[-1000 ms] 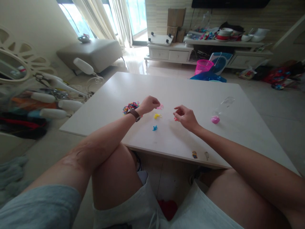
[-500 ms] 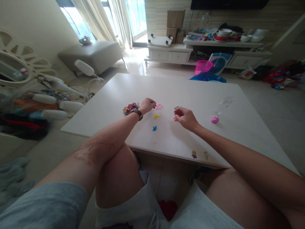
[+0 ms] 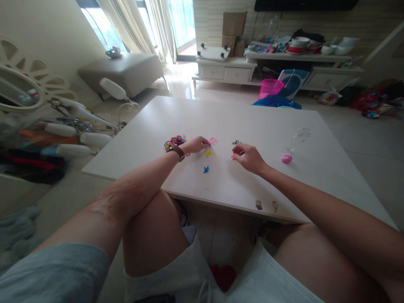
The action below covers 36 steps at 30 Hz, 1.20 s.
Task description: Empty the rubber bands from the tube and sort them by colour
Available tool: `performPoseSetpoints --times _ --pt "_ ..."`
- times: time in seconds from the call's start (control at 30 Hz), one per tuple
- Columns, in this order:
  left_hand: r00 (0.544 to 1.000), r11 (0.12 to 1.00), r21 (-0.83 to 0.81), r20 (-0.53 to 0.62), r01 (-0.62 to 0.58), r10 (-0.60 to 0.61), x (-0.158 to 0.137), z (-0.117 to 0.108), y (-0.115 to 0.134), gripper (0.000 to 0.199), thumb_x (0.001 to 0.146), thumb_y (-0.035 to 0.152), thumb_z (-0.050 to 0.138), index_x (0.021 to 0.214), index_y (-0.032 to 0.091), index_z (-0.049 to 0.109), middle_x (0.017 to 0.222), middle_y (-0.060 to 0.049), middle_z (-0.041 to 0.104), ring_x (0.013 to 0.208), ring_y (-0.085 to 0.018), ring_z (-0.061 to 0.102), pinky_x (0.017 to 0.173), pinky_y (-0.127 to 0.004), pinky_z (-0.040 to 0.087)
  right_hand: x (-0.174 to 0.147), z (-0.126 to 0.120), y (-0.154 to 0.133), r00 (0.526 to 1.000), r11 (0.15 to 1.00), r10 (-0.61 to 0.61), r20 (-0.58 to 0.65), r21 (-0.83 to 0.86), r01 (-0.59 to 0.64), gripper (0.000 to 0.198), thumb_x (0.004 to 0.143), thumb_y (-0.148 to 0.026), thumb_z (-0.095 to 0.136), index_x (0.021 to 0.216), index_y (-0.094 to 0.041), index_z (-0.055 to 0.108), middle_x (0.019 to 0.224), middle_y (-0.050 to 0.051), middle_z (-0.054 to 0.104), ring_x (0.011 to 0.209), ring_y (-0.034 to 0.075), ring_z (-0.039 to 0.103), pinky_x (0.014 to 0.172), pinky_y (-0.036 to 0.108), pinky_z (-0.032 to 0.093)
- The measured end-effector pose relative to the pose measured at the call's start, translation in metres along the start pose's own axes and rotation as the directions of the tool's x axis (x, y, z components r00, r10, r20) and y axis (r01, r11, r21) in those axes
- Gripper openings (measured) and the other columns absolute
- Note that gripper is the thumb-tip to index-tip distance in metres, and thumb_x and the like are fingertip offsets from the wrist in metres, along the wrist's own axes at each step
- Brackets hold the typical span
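My left hand (image 3: 199, 144), a brown-strapped watch on its wrist, reaches between a heap of mixed-colour small rubber bands (image 3: 174, 142) and a few pink bands (image 3: 213, 141). Its fingertips are pinched together beside the pink bands; what they hold is too small to make out. Yellow bands (image 3: 208, 154) lie just below those fingers, and blue bands (image 3: 205, 169) nearer me. My right hand (image 3: 249, 157) is loosely curled, with thumb and forefinger slightly apart, right by some red bands (image 3: 233, 157). Black bands (image 3: 236, 142) lie just beyond it.
A pink ball-like item (image 3: 286, 158) and a clear plastic piece (image 3: 303, 134) lie on the white table (image 3: 176, 118) to the right. Near its front edge are a minion figure (image 3: 259, 205) and a small pale, key-shaped piece (image 3: 275, 205). My legs are under that edge.
My left hand has come down slightly, and its wrist has turned lower over the heap's edge; a red band shows below the wrist. My right hand stays by the red bands.
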State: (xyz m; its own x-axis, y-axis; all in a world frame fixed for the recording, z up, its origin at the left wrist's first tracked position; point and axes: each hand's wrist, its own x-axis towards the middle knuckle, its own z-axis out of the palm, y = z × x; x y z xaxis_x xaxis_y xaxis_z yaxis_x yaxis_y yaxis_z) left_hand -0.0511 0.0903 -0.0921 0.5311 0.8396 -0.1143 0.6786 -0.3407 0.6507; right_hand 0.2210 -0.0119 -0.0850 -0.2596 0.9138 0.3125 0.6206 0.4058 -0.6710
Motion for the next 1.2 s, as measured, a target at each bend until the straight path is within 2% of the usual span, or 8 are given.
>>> performPoseSetpoints --times 0.13,0.27,0.4,0.53,0.77,0.9,1.07,1.2 --pt "0.992 1.0 0.003 -0.128 -0.021 0.021 0.005 -0.006 0.005 0.035 0.086 0.026 0.059 0.111 0.013 0.079 0.11 -0.011 0.077 0.094 -0.019 0.068 0.088 -0.028 0.051 -0.001 0.001 -0.002 0.999 0.999 -0.029 0.02 -0.027 0.029 0.011 0.08 -0.013 0.059 0.086 -0.019 0.067 0.085 0.006 0.072 0.076 0.019 0.068 0.073 0.032 0.055" --pt "0.975 0.998 -0.003 -0.211 0.066 -0.066 0.001 -0.025 0.005 0.028 0.08 0.021 0.063 0.1 0.013 0.08 0.09 -0.008 0.077 0.079 -0.016 0.067 0.074 -0.025 0.051 -0.003 0.0 -0.001 0.998 0.997 -0.052 0.041 -0.063 0.055 0.01 0.081 -0.014 0.058 0.086 -0.019 0.066 0.085 0.006 0.072 0.076 0.019 0.067 0.073 0.033 0.054" --pt "0.975 0.974 0.067 -0.06 0.216 -0.212 -0.012 -0.045 -0.003 0.015 0.068 0.02 0.072 0.081 0.016 0.079 0.073 -0.004 0.074 0.065 -0.015 0.064 0.06 -0.024 0.046 -0.004 -0.002 0.003 0.996 0.993 -0.061 0.059 -0.094 0.066 0.01 0.082 -0.014 0.059 0.086 -0.019 0.066 0.086 0.006 0.072 0.076 0.02 0.067 0.074 0.034 0.053" --pt "0.939 0.938 0.197 0.14 0.284 -0.314 -0.024 -0.052 -0.017 0.009 0.057 0.023 0.08 0.063 0.019 0.074 0.058 -0.002 0.067 0.055 -0.015 0.058 0.055 -0.025 0.042 -0.004 -0.002 0.002 0.994 0.99 -0.088 0.067 -0.104 0.095 0.01 0.082 -0.014 0.058 0.085 -0.019 0.066 0.086 0.006 0.071 0.076 0.02 0.066 0.075 0.034 0.052" --pt "0.893 0.874 0.368 0.194 0.319 -0.407 -0.024 -0.045 -0.025 0.01 0.05 0.019 0.077 0.059 0.018 0.072 0.056 -0.004 0.066 0.059 -0.017 0.06 0.055 -0.024 0.043 -0.003 -0.001 0.002 0.991 0.988 -0.102 0.087 -0.111 0.111 0.01 0.082 -0.014 0.058 0.084 -0.019 0.066 0.086 0.006 0.071 0.077 0.02 0.064 0.075 0.034 0.051" --pt "0.906 0.911 0.328 0.253 0.25 -0.339 -0.023 -0.045 -0.014 0.009 0.059 0.023 0.074 0.066 0.018 0.074 0.062 -0.003 0.069 0.062 -0.016 0.062 0.058 -0.023 0.044 -0.004 0.0 0.005 0.989 0.986 -0.111 0.099 -0.116 0.122 0.011 0.083 -0.013 0.058 0.085 -0.019 0.067 0.087 0.006 0.071 0.077 0.02 0.064 0.075 0.033 0.051" --pt "0.951 0.996 0.09 0.306 0.021 -0.048 -0.023 -0.037 0.013 0.011 0.07 0.025 0.071 0.076 0.017 0.075 0.07 -0.003 0.073 0.066 -0.015 0.065 0.063 -0.024 0.045 -0.005 0.001 0.007 0.984 0.985 -0.102 0.145 -0.121 0.12 0.014 0.083 -0.013 0.057 0.087 -0.019 0.069 0.09 0.006 0.071 0.079 0.019 0.065 0.076 0.033 0.052" --pt "0.941 0.99 -0.068 0.309 -0.122 0.137 -0.02 -0.025 0.033 0.01 0.072 0.026 0.074 0.074 0.017 0.076 0.065 -0.002 0.071 0.061 -0.014 0.063 0.062 -0.025 0.045 -0.008 0.003 0.003 0.951 0.967 -0.195 0.239 -0.117 0.227 0.025 0.084 -0.012 0.058 0.103 -0.022 0.072 0.122 0.01 0.069 0.106 0.024 0.068 0.092 0.04 0.056"
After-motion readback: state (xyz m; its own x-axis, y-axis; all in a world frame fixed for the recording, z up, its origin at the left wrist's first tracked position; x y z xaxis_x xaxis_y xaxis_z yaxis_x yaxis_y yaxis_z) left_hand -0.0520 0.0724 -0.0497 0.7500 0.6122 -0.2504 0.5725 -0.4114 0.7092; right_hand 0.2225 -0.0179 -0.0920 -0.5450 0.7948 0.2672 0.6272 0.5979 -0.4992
